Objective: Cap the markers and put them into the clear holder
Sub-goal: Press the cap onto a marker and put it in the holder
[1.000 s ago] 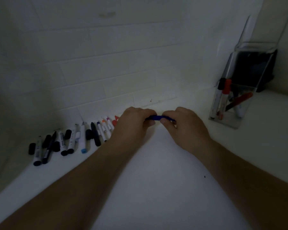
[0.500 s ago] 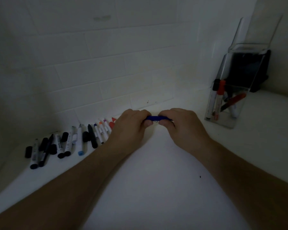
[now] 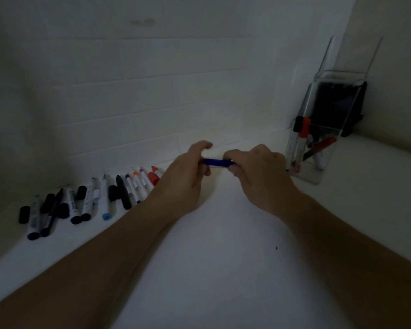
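Now your two hands meet above the middle of the white desk (image 3: 211, 269), and between them you hold one dark blue marker (image 3: 217, 162) that lies about level, from left to right. Your left hand (image 3: 188, 176) pinches the left end of it with curled fingers; the forefinger is lifted a little above the others. Your right hand (image 3: 254, 172) grips the right end, with the thumb under the barrel and the fingers bent over it. I cannot tell if the cap of this marker is fully closed, because the fingers hide both ends.

At the left, along the foot of the white tiled wall (image 3: 152, 103), a row of loose markers (image 3: 86, 200) lies on the desk. Most of them are white with black ends, one has a light blue end (image 3: 106, 216), and the ones nearest to your left hand have small coloured tips in blue, orange and purple. A short red-orange cap (image 3: 153, 178) lies at the end of the row, just beside your left wrist. Some separate black caps (image 3: 24, 214) lie between the markers at the far left.

At the right, near your right hand but apart from it, the tall clear plastic holder (image 3: 318, 179) stands on the desk. Inside it some markers lean, one with a red-orange cap (image 3: 304, 130) and one red pen (image 3: 323, 144) that is tilted. Behind the holder a dark object (image 3: 337, 105) stands against the wall; what it is I cannot tell.
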A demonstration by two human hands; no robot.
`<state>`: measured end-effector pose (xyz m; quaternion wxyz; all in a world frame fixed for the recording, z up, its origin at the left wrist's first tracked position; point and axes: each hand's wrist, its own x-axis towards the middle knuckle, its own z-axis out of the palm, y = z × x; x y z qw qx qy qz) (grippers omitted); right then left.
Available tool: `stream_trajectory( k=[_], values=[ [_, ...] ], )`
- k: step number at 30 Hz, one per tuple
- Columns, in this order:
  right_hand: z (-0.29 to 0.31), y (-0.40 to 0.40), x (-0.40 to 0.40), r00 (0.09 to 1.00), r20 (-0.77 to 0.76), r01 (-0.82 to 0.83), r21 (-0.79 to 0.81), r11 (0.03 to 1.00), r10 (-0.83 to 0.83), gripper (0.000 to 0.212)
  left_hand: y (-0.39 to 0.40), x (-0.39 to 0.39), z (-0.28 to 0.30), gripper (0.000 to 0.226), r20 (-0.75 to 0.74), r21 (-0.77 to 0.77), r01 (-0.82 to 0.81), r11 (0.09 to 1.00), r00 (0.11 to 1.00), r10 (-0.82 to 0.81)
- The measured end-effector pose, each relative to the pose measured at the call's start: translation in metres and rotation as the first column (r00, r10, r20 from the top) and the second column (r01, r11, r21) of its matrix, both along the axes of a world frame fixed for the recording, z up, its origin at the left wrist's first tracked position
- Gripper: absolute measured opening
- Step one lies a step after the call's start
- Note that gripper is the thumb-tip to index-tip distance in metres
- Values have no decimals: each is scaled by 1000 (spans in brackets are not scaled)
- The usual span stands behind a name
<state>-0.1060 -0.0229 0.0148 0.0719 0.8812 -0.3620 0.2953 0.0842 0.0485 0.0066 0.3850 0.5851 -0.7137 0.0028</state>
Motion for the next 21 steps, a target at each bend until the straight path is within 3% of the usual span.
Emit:
stream_trajectory(
  k=[3,6,9,15,18,21],
  values=[
    [22,-2,-3,970,207,110,86,990,-126,22,1,-7,4,55,-76,-81,-3,997,997,-3],
    [56,-5,-15,885,453,49,139,989,-108,21,5,-15,1,62,78,-111,86,990,994,-78],
    [97,-10,-44,833,546,29,113,993,-86,17,7,-24,-5,61,230,-107,178,978,962,-150],
    [127,-40,-100,907,326,254,86,963,-268,20,7,-34,-12,45,406,-121,310,943,882,-238],
    [112,-42,-108,928,245,240,177,955,-279,46,6,-35,-16,42,436,-123,318,940,868,-236],
    [96,-47,-108,934,112,328,113,938,-340,67,6,-35,-17,42,424,-125,309,943,876,-231]
  ],
)
